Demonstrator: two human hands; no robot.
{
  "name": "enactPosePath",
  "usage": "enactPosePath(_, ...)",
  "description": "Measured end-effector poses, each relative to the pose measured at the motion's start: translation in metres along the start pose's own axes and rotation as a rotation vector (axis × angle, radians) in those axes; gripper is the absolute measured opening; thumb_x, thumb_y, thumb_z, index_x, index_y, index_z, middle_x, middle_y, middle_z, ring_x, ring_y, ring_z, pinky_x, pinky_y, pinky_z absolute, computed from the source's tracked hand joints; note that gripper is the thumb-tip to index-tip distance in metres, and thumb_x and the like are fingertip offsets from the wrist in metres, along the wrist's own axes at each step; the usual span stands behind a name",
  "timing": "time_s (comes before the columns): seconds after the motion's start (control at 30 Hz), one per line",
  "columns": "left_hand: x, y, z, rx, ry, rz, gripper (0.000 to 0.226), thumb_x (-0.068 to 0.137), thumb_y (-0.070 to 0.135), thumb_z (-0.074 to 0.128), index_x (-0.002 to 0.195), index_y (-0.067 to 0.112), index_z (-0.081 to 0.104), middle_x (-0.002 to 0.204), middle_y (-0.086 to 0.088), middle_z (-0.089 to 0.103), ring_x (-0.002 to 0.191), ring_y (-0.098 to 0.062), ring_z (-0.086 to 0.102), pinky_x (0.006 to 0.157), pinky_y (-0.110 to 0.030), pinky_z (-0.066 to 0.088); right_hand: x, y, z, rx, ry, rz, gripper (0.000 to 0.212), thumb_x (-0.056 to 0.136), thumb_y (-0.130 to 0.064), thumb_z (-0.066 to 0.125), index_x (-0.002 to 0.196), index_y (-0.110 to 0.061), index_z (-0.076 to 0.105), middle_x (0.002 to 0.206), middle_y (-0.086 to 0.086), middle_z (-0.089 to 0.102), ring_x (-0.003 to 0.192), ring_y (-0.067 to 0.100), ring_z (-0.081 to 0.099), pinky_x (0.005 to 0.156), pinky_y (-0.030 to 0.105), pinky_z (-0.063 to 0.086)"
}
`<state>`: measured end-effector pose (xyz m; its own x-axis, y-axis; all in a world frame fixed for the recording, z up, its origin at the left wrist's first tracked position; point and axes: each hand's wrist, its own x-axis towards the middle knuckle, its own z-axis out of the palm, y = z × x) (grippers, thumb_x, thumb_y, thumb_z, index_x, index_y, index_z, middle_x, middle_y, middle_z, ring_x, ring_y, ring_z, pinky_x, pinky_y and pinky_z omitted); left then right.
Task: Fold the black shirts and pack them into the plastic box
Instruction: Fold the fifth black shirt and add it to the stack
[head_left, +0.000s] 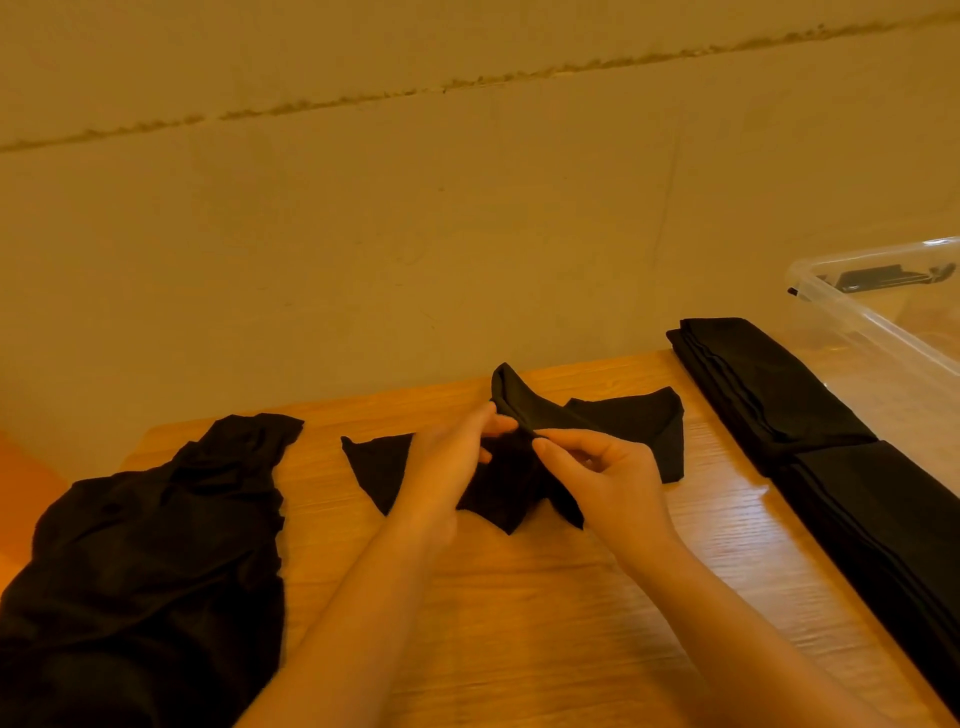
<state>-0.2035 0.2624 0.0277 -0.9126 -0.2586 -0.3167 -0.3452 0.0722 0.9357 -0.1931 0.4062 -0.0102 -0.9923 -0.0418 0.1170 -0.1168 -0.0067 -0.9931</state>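
A black shirt (631, 423) lies bunched across the middle of the wooden table (519, 597). Both hands pinch a raised fold of it. My left hand (449, 467) holds the fabric from the left and my right hand (605, 475) grips it from the right, thumb and fingers closed on the cloth. A heap of unfolded black shirts (150, 561) sits at the left. Folded black shirts (810, 431) lie in a row along the right side. The clear plastic box (878, 332) stands at the far right, partly out of frame.
A plain wall rises just behind the table's far edge. The table's left edge is near the unfolded heap. Bare wood shows in front of the hands, between my forearms and toward the near edge.
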Motion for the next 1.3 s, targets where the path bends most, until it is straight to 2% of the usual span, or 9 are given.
enactPosePath(0.1, 0.044, 0.016, 0.000, 0.184, 0.015, 0.055, 0.015, 0.093, 0.031, 0.059, 0.102, 0.020, 0.065, 0.103, 0.003, 0.064, 0.085, -0.010, 0.057, 0.071, -0.026, 0.045, -0.002, 0.003, 0.004, -0.040, 0.003, -0.049, 0.019, 0.085, -0.013, 0.068, 0.098, -0.026, 0.071, 0.085, -0.010, 0.073, 0.086, 0.003, 0.068, 0.072, 0.017, 0.053)
enactPosePath(0.23, 0.096, 0.034, 0.009, 0.498, -0.115, -0.004, 0.013, 0.087, 0.019, 0.065, 0.095, 0.010, 0.062, 0.093, -0.009, 0.062, 0.082, -0.020, 0.057, 0.069, -0.029, 0.046, -0.001, 0.008, 0.006, -0.105, 0.021, -0.086, 0.019, 0.084, -0.017, 0.069, 0.098, -0.031, 0.069, 0.083, -0.011, 0.072, 0.083, 0.005, 0.067, 0.075, 0.022, 0.055)
enactPosePath(0.33, 0.125, 0.036, 0.021, 0.673, -0.153, -0.025, 0.024, 0.083, 0.015, 0.069, 0.104, 0.004, 0.065, 0.105, -0.013, 0.066, 0.085, -0.020, 0.062, 0.065, -0.028, 0.049, 0.000, 0.012, 0.007, -0.123, 0.014, -0.114, 0.021, 0.084, -0.019, 0.069, 0.097, -0.035, 0.068, 0.082, -0.012, 0.070, 0.083, 0.007, 0.067, 0.076, 0.024, 0.055)
enactPosePath(0.47, 0.148, 0.037, 0.032, 0.868, -0.154, 0.068, 0.029, 0.080, 0.007, 0.069, 0.108, 0.000, 0.067, 0.114, -0.018, 0.064, 0.104, -0.028, 0.063, 0.086, -0.038, 0.054, -0.001, 0.015, 0.006, -0.117, 0.008, -0.150, 0.023, 0.084, -0.017, 0.069, 0.097, -0.035, 0.068, 0.085, -0.012, 0.070, 0.085, 0.007, 0.066, 0.077, 0.024, 0.055)
enactPosePath(0.6, 0.158, 0.039, 0.035, 0.870, -0.197, 0.097, 0.026, 0.086, 0.006, 0.067, 0.112, 0.002, 0.067, 0.113, -0.014, 0.064, 0.101, -0.023, 0.060, 0.085, -0.035, 0.054, -0.002, 0.018, 0.001, -0.088, 0.030, -0.170, 0.023, 0.084, -0.015, 0.068, 0.098, -0.034, 0.068, 0.086, -0.013, 0.070, 0.085, 0.008, 0.067, 0.075, 0.022, 0.055)
enactPosePath(0.73, 0.160, 0.045, 0.027, 0.772, -0.235, 0.174, 0.024, 0.088, 0.017, 0.069, 0.108, 0.005, 0.068, 0.089, -0.005, 0.062, 0.069, -0.012, 0.056, 0.048, -0.017, 0.042, -0.002, 0.019, -0.004, -0.034, 0.061, -0.181, 0.019, 0.081, -0.027, 0.066, 0.099, -0.033, 0.069, 0.086, -0.010, 0.071, 0.086, 0.011, 0.067, 0.073, 0.025, 0.056)
enactPosePath(0.83, 0.162, 0.050, 0.016, 0.767, -0.312, 0.219, 0.028, 0.083, 0.021, 0.074, 0.108, 0.008, 0.069, 0.082, -0.001, 0.062, 0.065, -0.010, 0.056, 0.054, -0.019, 0.042, -0.001, 0.019, -0.007, -0.009, 0.063, -0.185, 0.021, 0.079, -0.031, 0.064, 0.099, -0.032, 0.069, 0.088, -0.010, 0.071, 0.088, 0.010, 0.067, 0.072, 0.025, 0.057)
enactPosePath(1.0, 0.160, 0.056, 0.008, 0.962, -0.529, 0.224, 0.040, 0.081, 0.005, 0.074, 0.117, 0.019, 0.063, 0.110, -0.003, 0.060, 0.086, -0.012, 0.058, 0.062, -0.019, 0.047, -0.001, 0.020, -0.010, 0.021, 0.051, -0.177, 0.023, 0.078, -0.029, 0.064, 0.099, -0.034, 0.073, 0.087, -0.010, 0.072, 0.088, 0.012, 0.068, 0.073, 0.024, 0.056)
enactPosePath(1.3, 0.164, 0.049, 0.033, 1.059, -0.358, 0.447, 0.028, 0.090, 0.017, 0.061, 0.117, 0.011, 0.066, 0.107, -0.005, 0.059, 0.089, -0.015, 0.054, 0.074, -0.025, 0.045, -0.004, 0.019, -0.011, 0.000, 0.025, -0.248, 0.023, 0.080, -0.041, 0.068, 0.102, -0.039, 0.069, 0.089, -0.013, 0.071, 0.088, 0.011, 0.067, 0.074, 0.018, 0.053)
